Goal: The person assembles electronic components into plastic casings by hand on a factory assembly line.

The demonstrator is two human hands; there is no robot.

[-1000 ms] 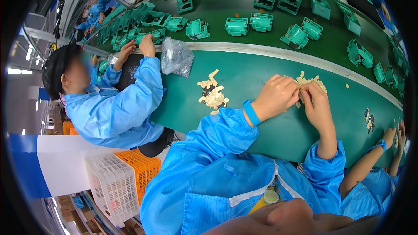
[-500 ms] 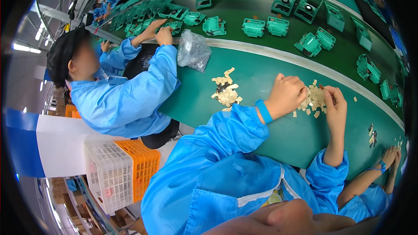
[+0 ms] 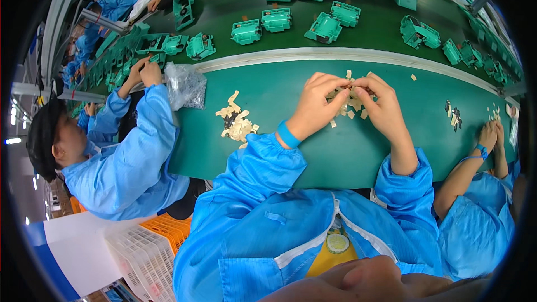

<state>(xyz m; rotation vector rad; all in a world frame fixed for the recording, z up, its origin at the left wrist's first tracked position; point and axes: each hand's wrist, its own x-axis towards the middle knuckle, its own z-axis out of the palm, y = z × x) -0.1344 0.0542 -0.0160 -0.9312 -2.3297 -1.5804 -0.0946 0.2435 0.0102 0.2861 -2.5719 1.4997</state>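
Note:
My left hand, with a blue band at the wrist, is closed in a pinch. Its fingertips meet those of my right hand, also pinched. Whatever lies between them is too small and covered to make out. Below and behind the fingers is a loose pile of small cream-coloured pieces, partly hidden by both hands. Left of my left hand, a second heap of cream strips lies on the green tabletop, with some black bits mixed in.
Beyond a pale rail, a green conveyor carries several teal plastic housings. A co-worker sits at left beside a clear plastic bag. Another person's hands are at right, near small black parts. Crates stand lower left.
My hands, apart over the pile before, have come together with fingertips meeting. The whole view has turned, so the bench and co-workers appear shifted.

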